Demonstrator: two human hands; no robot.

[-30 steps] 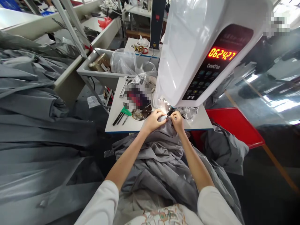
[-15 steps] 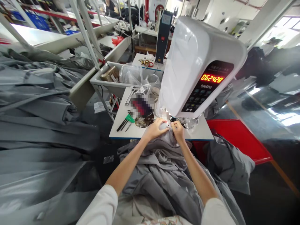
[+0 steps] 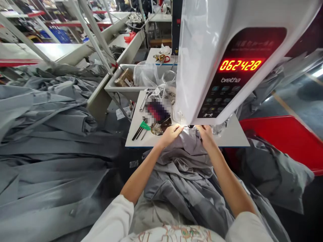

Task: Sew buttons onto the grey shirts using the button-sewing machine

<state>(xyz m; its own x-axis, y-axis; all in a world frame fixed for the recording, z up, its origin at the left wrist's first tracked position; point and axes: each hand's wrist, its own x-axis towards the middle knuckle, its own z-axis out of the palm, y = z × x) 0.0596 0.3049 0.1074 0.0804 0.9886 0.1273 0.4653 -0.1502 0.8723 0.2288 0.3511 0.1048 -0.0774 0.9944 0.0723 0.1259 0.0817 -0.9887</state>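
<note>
My left hand is closed on the edge of a grey fabric piece, its fingertips at the foot of a white machine. On the other side of the machine's working point, my right hand pinches the same fabric. The cloth spans both hands and falls in folds over my lap. A small dark part shows at the fabric's edge, under the machine head. The head hides the right fingertips in part. Red digits glow on the machine's display.
Left of the machine, the white table bears black-handled tools, a green tag, a wrench and a partly blurred phone-like object. Grey fabric heaps lie at far left. A red tray stands right.
My hands have moved apart, from close together in front of the machine to either side of its working point. The fabric edge now lies under the head. The view has moved closer to the machine.
</note>
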